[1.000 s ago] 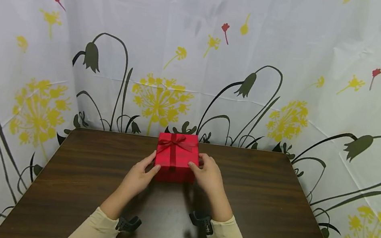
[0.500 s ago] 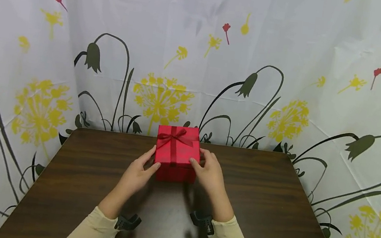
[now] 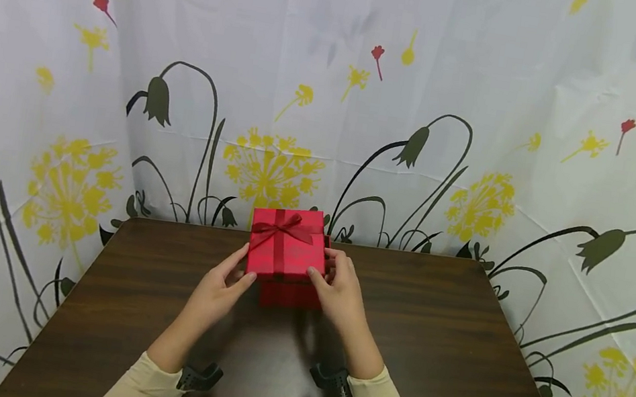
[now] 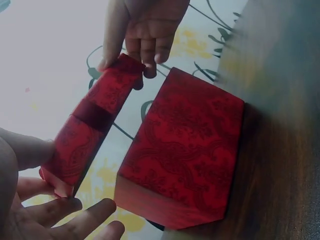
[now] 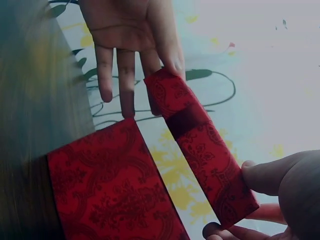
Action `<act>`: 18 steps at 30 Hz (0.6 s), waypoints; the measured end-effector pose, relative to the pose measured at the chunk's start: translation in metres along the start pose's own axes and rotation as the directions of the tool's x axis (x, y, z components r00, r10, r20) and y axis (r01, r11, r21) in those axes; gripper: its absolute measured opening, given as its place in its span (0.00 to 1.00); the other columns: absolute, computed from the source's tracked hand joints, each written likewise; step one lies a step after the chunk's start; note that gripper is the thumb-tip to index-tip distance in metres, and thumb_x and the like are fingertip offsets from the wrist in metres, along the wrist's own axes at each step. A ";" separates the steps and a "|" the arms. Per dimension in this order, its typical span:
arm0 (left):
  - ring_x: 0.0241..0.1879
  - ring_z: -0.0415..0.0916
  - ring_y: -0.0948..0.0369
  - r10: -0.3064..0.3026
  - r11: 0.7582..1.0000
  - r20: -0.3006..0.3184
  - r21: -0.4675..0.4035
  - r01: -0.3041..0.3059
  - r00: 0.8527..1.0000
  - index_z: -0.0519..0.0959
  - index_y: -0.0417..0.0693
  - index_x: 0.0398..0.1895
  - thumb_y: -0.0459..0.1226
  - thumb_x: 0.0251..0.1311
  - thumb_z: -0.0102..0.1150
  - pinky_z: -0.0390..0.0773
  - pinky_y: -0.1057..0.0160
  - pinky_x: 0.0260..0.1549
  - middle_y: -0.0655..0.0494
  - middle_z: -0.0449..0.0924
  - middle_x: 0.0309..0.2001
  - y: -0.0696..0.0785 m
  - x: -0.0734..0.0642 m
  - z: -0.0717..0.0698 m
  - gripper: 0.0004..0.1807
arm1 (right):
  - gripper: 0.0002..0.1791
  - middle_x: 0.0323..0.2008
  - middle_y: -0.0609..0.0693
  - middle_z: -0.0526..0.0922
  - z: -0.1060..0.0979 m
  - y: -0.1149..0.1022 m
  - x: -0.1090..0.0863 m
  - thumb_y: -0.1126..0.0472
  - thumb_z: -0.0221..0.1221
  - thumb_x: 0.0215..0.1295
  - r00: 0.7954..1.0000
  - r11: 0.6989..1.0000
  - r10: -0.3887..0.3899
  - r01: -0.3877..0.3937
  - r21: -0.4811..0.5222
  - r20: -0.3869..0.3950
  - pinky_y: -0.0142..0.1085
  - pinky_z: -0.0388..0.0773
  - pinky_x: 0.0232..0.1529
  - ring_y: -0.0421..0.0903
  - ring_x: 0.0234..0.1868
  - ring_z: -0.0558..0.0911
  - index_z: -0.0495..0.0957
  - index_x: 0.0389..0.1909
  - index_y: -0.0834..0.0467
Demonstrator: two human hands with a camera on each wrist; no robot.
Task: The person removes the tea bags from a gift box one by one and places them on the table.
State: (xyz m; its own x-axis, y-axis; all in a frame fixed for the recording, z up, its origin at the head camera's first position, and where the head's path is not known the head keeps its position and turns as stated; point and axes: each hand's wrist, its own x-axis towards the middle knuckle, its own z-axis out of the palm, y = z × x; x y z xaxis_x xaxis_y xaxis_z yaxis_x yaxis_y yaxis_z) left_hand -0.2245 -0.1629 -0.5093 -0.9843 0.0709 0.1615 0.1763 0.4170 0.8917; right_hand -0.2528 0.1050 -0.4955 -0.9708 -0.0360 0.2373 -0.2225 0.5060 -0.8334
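Observation:
A red gift box lid [image 3: 300, 258] with a dark red ribbon and bow is raised off its red box base [image 3: 290, 296]. My left hand [image 3: 211, 297] pinches the lid's left side between thumb and fingers. On the opposite side, my right hand [image 3: 343, 297] pinches it the same way. In the left wrist view, a clear gap shows between the lid [image 4: 70, 150] and the patterned base [image 4: 185, 150]. The right wrist view also shows the lid [image 5: 200, 150] apart from the base [image 5: 110, 185]. The inside of the base is hidden.
The base stands on a dark brown wooden table [image 3: 425, 349], near its far edge. Behind the table hangs a white curtain [image 3: 328, 37] printed with yellow, red and dark green flowers. A dark strap [image 3: 201, 377] is on the left wrist, another strap [image 3: 331, 382] on the right.
Both hands have lifted the lid up off the base and then shifted it left. The base stays in place, and part of its right side now shows beside the lid.

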 end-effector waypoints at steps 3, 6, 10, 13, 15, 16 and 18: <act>0.59 0.85 0.47 0.009 1.000 -0.017 0.003 -0.009 1.000 0.63 0.52 0.87 0.43 0.78 0.65 0.82 0.71 0.49 0.41 0.75 0.77 0.003 -0.002 -0.003 0.39 | 0.29 0.53 0.54 0.78 -0.001 -0.004 -0.001 0.55 0.70 0.75 0.999 0.999 -0.032 0.032 -0.004 -0.002 0.40 0.78 0.47 0.47 0.45 0.80 0.76 0.73 0.54; 0.57 0.86 0.48 0.008 1.000 -0.036 0.015 -0.008 0.999 0.64 0.55 0.87 0.44 0.77 0.66 0.82 0.72 0.47 0.42 0.78 0.74 0.005 -0.006 -0.009 0.38 | 0.30 0.53 0.55 0.78 -0.001 -0.009 -0.003 0.56 0.70 0.75 0.997 0.997 -0.073 0.073 0.015 0.004 0.38 0.79 0.46 0.46 0.43 0.80 0.76 0.74 0.56; 0.58 0.86 0.48 0.015 1.000 -0.044 0.028 -0.014 0.999 0.64 0.57 0.87 0.45 0.78 0.66 0.82 0.75 0.48 0.43 0.76 0.76 0.005 -0.014 -0.016 0.38 | 0.30 0.56 0.53 0.80 0.002 -0.013 -0.006 0.58 0.70 0.74 0.995 0.992 -0.104 0.103 0.078 0.011 0.35 0.83 0.48 0.43 0.44 0.83 0.76 0.74 0.55; 0.58 0.86 0.49 0.018 0.999 -0.054 0.052 -0.015 0.998 0.63 0.59 0.87 0.47 0.78 0.65 0.82 0.76 0.47 0.44 0.74 0.78 0.004 -0.020 -0.022 0.38 | 0.29 0.59 0.53 0.80 0.005 -0.015 -0.009 0.60 0.71 0.73 0.992 0.983 -0.122 0.120 0.136 0.008 0.41 0.87 0.51 0.47 0.46 0.85 0.77 0.72 0.55; 0.58 0.86 0.49 0.019 0.997 -0.065 0.079 -0.014 0.998 0.62 0.61 0.87 0.49 0.80 0.62 0.81 0.75 0.48 0.45 0.73 0.78 0.003 -0.023 -0.025 0.38 | 0.29 0.60 0.52 0.81 0.008 -0.017 -0.011 0.61 0.72 0.73 0.992 0.978 -0.128 0.126 0.164 0.004 0.44 0.88 0.53 0.48 0.49 0.87 0.77 0.72 0.54; 0.58 0.85 0.49 0.022 0.996 -0.075 0.089 -0.016 0.997 0.62 0.61 0.87 0.50 0.80 0.61 0.81 0.75 0.48 0.45 0.73 0.78 0.003 -0.024 -0.027 0.37 | 0.29 0.60 0.51 0.81 0.009 -0.018 -0.012 0.61 0.72 0.73 0.991 0.976 -0.135 0.132 0.171 0.002 0.45 0.88 0.54 0.49 0.51 0.87 0.77 0.72 0.54; 0.60 0.85 0.49 0.030 0.994 -0.096 0.106 -0.019 0.995 0.62 0.62 0.87 0.51 0.81 0.59 0.79 0.78 0.50 0.46 0.72 0.80 0.003 -0.027 -0.031 0.36 | 0.29 0.60 0.51 0.82 0.012 -0.021 -0.015 0.60 0.72 0.73 0.989 0.972 -0.148 0.145 0.186 0.003 0.46 0.89 0.55 0.49 0.55 0.88 0.77 0.72 0.53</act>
State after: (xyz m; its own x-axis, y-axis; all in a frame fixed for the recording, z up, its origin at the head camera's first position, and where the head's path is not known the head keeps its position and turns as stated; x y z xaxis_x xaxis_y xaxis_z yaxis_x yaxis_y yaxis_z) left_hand -0.1970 -0.1912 -0.4979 -0.9737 -0.0042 0.2277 0.1939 0.5090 0.8386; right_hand -0.2345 0.0844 -0.4881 -0.9274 -0.1130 0.3567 -0.3737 0.3266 -0.8682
